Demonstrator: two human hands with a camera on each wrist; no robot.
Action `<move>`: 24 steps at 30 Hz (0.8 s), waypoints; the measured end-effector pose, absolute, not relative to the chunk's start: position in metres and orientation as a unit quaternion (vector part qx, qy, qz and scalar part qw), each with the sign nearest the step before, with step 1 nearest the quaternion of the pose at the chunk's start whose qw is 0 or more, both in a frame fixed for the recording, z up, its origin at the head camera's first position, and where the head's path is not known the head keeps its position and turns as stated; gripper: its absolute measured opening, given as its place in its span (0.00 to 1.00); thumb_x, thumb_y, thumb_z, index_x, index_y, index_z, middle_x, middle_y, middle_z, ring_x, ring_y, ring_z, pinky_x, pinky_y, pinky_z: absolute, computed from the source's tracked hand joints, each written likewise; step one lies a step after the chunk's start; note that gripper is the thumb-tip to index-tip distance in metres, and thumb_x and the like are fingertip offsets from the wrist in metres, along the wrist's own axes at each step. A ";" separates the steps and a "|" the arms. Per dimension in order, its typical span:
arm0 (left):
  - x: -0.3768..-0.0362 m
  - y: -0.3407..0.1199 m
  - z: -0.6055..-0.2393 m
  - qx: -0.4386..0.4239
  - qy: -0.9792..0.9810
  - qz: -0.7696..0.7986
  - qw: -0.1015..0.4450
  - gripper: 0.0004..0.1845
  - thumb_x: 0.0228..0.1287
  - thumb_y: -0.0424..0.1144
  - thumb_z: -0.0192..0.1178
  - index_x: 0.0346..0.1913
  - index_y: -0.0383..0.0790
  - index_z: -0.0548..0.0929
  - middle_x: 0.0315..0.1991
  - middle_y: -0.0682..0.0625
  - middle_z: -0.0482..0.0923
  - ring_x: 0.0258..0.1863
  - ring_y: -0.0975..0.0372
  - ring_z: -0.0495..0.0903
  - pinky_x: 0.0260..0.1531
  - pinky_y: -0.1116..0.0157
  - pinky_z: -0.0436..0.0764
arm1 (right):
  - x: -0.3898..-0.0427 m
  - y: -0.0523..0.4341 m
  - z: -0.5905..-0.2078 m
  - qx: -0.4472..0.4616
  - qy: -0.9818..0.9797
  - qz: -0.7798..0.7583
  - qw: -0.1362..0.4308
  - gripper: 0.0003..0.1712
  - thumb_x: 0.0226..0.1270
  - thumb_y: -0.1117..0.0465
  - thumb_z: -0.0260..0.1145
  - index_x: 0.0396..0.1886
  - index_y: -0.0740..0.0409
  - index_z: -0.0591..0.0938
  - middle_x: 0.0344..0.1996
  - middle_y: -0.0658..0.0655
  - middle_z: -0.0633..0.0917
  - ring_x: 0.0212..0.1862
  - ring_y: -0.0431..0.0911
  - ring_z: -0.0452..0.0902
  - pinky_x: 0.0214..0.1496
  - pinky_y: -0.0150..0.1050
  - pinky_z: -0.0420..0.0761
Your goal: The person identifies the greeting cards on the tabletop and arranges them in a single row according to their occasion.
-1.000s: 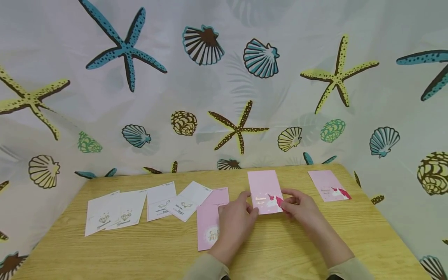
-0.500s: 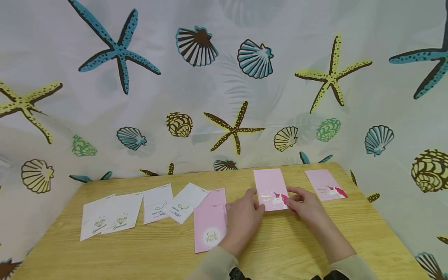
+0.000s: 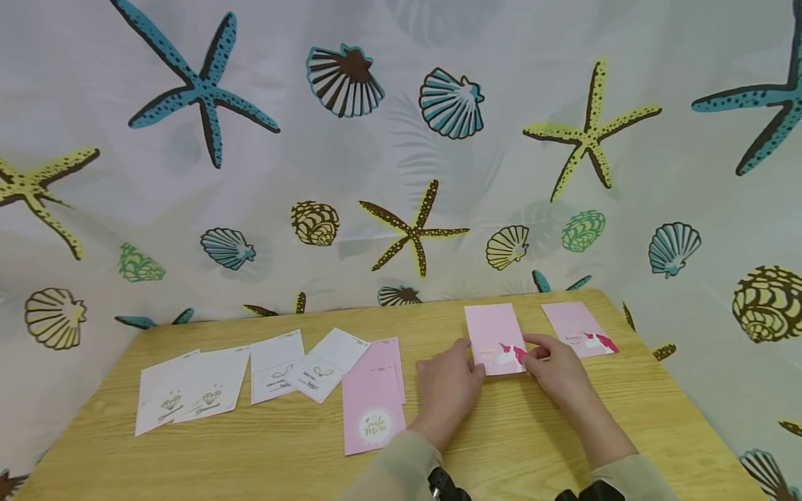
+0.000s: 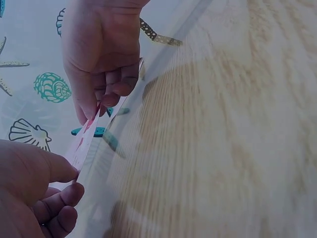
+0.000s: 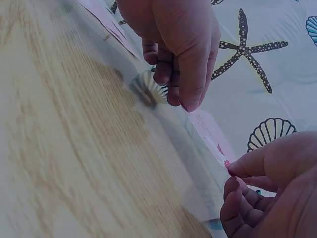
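Both hands have carried the pink rectangular unicorn card [image 3: 498, 339] rightward, toward the second pink unicorn card [image 3: 578, 328] near the far right corner of the light wooden table [image 3: 263, 452]. The left hand [image 3: 446, 390] and right hand [image 3: 557, 369] pinch its lower corners. Laying it square beside its match would do well. A pink card [image 3: 373, 410] seems to read "Smile More".

small print on cards [image 3: 285, 376] unreadable

My head camera looks forward and down over the table [image 3: 250, 445] toward its far edge. Both wrist cameras sit low and close, sharing the pink card [image 3: 498, 339] between my hands.
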State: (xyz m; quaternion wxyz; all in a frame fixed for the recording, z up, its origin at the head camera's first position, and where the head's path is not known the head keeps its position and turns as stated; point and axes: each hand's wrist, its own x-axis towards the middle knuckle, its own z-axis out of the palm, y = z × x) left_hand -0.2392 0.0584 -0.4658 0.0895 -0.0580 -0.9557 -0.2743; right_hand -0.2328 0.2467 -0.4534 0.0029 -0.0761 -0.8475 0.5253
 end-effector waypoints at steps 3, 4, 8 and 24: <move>-0.241 0.061 -0.466 -0.058 -0.957 -0.271 0.087 0.19 0.74 0.43 0.73 0.62 0.40 0.88 0.23 0.59 0.75 0.26 0.62 0.77 0.51 0.49 0.72 | -0.233 0.248 -0.454 -0.076 -0.857 0.510 0.009 0.28 0.78 0.67 0.66 0.75 0.65 0.79 0.47 0.61 0.83 0.33 0.45 0.75 0.34 0.34 0.76; -0.241 0.062 -0.466 -0.059 -0.957 -0.270 0.088 0.19 0.74 0.43 0.73 0.62 0.40 0.89 0.22 0.59 0.75 0.26 0.61 0.77 0.50 0.49 0.72 | -0.234 0.249 -0.455 -0.078 -0.859 0.505 0.011 0.28 0.78 0.66 0.66 0.74 0.65 0.79 0.47 0.61 0.83 0.33 0.45 0.75 0.34 0.34 0.76; -0.242 0.066 -0.467 -0.059 -0.957 -0.267 0.093 0.17 0.73 0.42 0.73 0.60 0.40 0.89 0.22 0.58 0.75 0.26 0.60 0.77 0.50 0.48 0.73 | -0.235 0.251 -0.457 -0.087 -0.864 0.496 0.014 0.27 0.77 0.65 0.67 0.73 0.65 0.80 0.47 0.61 0.83 0.34 0.46 0.76 0.34 0.35 0.76; -0.246 0.074 -0.476 -0.050 -0.965 -0.233 0.110 0.09 0.72 0.43 0.74 0.45 0.41 0.90 0.36 0.48 0.91 0.37 0.51 0.89 0.44 0.49 0.73 | -0.237 0.254 -0.462 -0.068 -0.904 0.421 0.002 0.25 0.77 0.65 0.68 0.71 0.65 0.82 0.54 0.64 0.86 0.53 0.57 0.77 0.58 0.52 0.77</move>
